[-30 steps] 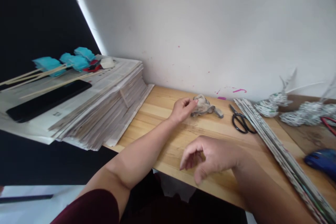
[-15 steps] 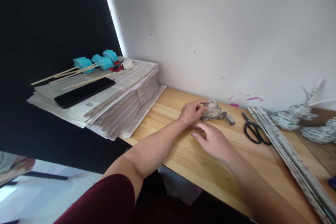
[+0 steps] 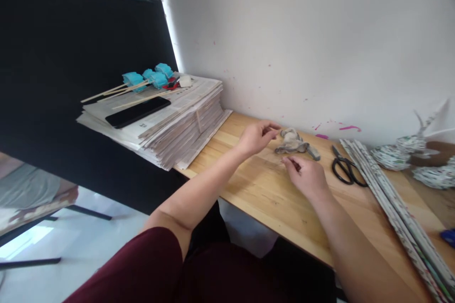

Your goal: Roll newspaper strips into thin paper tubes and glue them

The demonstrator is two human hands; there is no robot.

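A crumpled, stained grey-beige cloth (image 3: 292, 143) lies on the wooden table (image 3: 249, 189) close to the wall. Just left of it is my left hand (image 3: 258, 137), held over the table with its fingers loosely bent and apart, holding nothing I can see. In front of the cloth, on the near side, my right hand (image 3: 306, 175) has its thumb and fingers drawn together in a pinch. Whatever may be between those fingertips is too small to make out. To the right of the cloth lie black-handled scissors (image 3: 345, 170).
Long rolled-paper sticks (image 3: 394, 208) run along the right side, with woven paper pieces (image 3: 391, 156) behind them. At the left, a tall newspaper stack (image 3: 185, 123) carries a black phone (image 3: 138, 112) and blue pieces on thin sticks (image 3: 133, 80). A white wall (image 3: 284, 33) borders the back.
My hands have moved apart: the left has come away from the cloth, while the right has shifted right and its fingers have closed together. The view has shifted slightly.
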